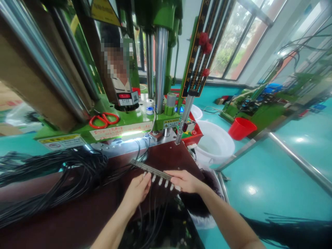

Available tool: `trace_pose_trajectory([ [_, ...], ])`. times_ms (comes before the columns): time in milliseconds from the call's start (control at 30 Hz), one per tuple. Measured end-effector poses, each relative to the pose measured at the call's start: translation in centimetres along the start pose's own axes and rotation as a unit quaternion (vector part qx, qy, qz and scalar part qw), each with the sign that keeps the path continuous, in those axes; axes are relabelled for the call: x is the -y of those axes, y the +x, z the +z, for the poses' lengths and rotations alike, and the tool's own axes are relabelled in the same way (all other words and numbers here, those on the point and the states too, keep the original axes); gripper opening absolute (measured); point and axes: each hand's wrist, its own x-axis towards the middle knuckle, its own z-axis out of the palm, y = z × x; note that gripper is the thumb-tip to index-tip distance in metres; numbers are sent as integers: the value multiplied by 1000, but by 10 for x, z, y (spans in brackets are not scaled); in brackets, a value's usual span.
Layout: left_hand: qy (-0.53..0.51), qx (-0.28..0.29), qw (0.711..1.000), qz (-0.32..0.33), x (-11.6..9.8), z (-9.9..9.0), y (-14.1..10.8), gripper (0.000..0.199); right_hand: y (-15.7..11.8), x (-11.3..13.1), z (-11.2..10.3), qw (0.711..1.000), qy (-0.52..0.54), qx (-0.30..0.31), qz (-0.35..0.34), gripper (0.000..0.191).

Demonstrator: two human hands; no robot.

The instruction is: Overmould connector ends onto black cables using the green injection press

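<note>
Long grey metal fixture bar with white cable plugs lies on dark red table, near its front edge. My left hand and right hand pinch it from both sides. Bar looks stiff, light; thin black cables floppy, snag-prone. Grip bar ends. Green press crowds behind; free room right.

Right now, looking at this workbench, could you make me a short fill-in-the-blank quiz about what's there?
1. Both hands, left and right, hold a metal ____ with white plugs hanging from it.
2. The scissors on the green machine have ____ handles.
3. The bucket on the floor is ____.
4. The cables heaped on the bench are ____.

Missing words: bar; red; red; black
</note>
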Motion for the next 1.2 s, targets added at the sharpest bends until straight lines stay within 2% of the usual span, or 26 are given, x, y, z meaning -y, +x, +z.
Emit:
trace_pose_trajectory([
  [133,4,-22,999,50,-10,0,-6,37,-1,0,1,999,44,-11,22,49],
  [233,-75,-77,992,73,-18,-8,-15,33,-1,-1,2,997,70,-24,18,47],
  [333,-194,-85,976,46,-21,-16,-19,32,0,-2,1,997,73,-22,17,47],
  [400,-232,-77,970,12,-20,-17,-20,33,0,-2,0,997,72,-16,24,48],
  [500,-199,-71,977,2,-18,-10,-17,34,1,-1,0,996,80,-13,36,49],
  [667,-123,-101,986,57,-14,1,-16,30,0,-1,1,996,75,-14,41,47],
  [767,-116,-84,988,60,-13,0,-16,29,1,-1,0,998,53,-18,28,46],
  [1033,-103,-59,992,47,-12,-5,-14,31,1,-1,0,996,71,-2,45,46],
  [1200,-88,-79,992,48,-6,-6,-11,31,0,2,0,998,30,3,49,46],
])
